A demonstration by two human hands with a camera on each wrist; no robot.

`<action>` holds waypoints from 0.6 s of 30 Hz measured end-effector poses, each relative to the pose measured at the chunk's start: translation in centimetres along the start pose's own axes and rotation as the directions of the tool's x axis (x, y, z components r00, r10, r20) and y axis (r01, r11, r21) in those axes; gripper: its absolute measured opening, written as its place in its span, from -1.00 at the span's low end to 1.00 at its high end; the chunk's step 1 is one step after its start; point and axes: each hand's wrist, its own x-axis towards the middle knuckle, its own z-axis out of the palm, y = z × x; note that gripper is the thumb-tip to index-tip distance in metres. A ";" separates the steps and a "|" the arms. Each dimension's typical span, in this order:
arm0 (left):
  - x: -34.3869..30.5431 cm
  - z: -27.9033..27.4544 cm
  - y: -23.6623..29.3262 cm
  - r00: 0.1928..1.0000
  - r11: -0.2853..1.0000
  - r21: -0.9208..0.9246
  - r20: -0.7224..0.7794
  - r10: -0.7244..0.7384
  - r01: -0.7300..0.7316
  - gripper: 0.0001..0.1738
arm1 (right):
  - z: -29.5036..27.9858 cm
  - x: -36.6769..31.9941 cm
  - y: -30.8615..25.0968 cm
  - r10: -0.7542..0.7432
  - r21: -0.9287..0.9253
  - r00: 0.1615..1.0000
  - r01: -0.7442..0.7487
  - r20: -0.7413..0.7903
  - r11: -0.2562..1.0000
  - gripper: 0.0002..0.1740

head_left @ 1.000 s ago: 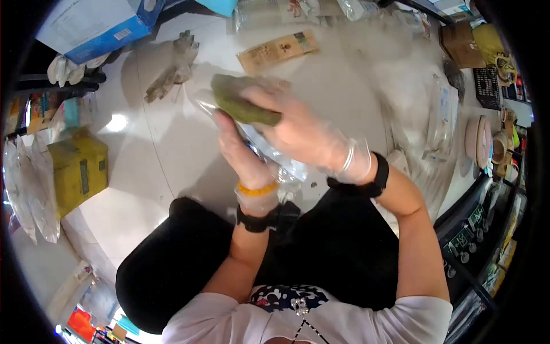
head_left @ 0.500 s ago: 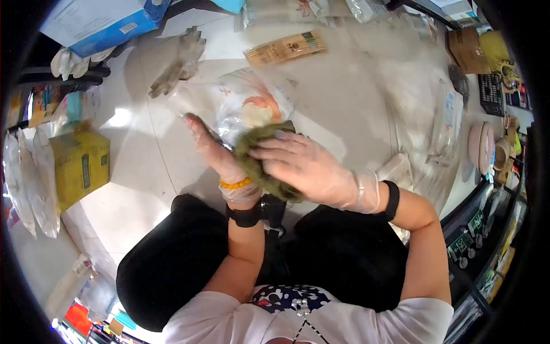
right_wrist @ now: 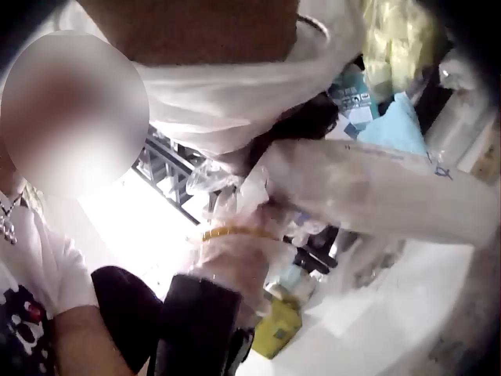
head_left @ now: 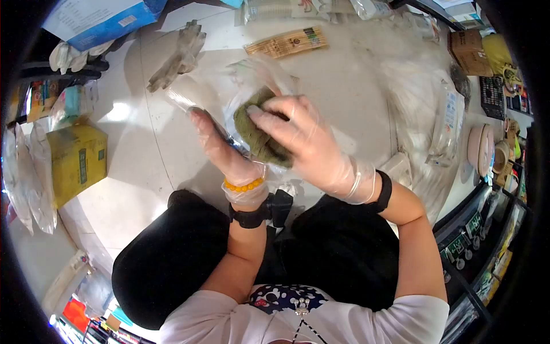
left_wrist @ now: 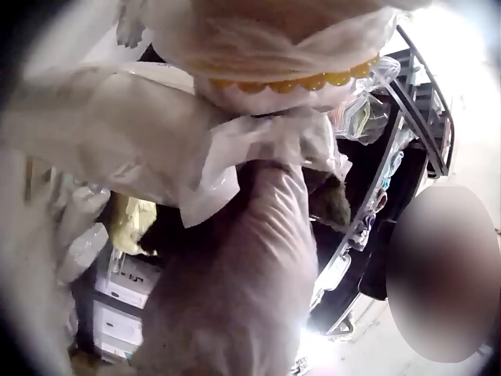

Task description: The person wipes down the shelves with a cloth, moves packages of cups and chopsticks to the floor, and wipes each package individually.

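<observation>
My right hand (head_left: 306, 140), in a thin clear glove, grips a bunched olive-green cloth (head_left: 255, 129) against a long clear plastic package (head_left: 186, 94). Ribbed at its far end, the package shows as a long pale sleeve in the right wrist view. My left hand (head_left: 220, 149), gloved too and wearing a yellow beaded bracelet, holds the package from the left and below. Package and cloth hide part of its grip. In the left wrist view the green cloth (left_wrist: 333, 204) shows beside a gloved hand.
A pack of wooden sticks (head_left: 289, 42) and grey gloves (head_left: 180, 54) lie on the tiled floor. At left stands a yellow box (head_left: 77, 163), with a blue-white box (head_left: 103, 23) farther back. Clear plastic wrap (head_left: 418, 97) and racks of goods line the right.
My right hand has swept the cloth along the package, toward my body and then a little away again. The left hand has turned the package, and a printed orange design has passed from sight.
</observation>
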 end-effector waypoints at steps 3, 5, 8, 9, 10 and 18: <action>-0.3 -0.2 -0.3 0.999 0.996 0.089 0.025 0.019 -0.021 -0.33 | 0.9 0.0 0.2 0.134 0.168 0.990 -0.124 -0.052 0.978 -0.61; -0.5 -0.4 -1.0 0.992 0.990 0.111 -0.078 0.097 -0.088 -0.33 | 1.2 0.4 -0.1 0.096 0.153 0.994 -0.087 -0.051 0.984 -0.62; -0.1 -1.6 -2.0 0.955 0.976 0.018 -0.203 0.216 -0.217 -0.33 | 1.1 0.1 -0.8 -0.048 0.058 0.995 0.053 -0.082 0.997 -0.58; 0.0 -1.7 -1.8 0.963 0.980 0.020 -0.185 0.197 -0.197 -0.33 | 0.7 -0.6 -0.9 -0.039 0.061 0.999 0.041 -0.031 0.997 -0.61; 0.0 -1.8 -1.7 0.970 0.983 0.025 -0.160 0.186 -0.184 -0.33 | 0.4 -1.3 -0.7 -0.036 0.062 0.999 0.035 0.019 0.997 -0.63; -0.3 -2.2 -1.3 0.976 0.981 0.056 -0.103 0.191 -0.186 -0.34 | 1.1 1.2 -0.6 -0.007 0.117 0.993 0.021 -0.117 0.993 -0.60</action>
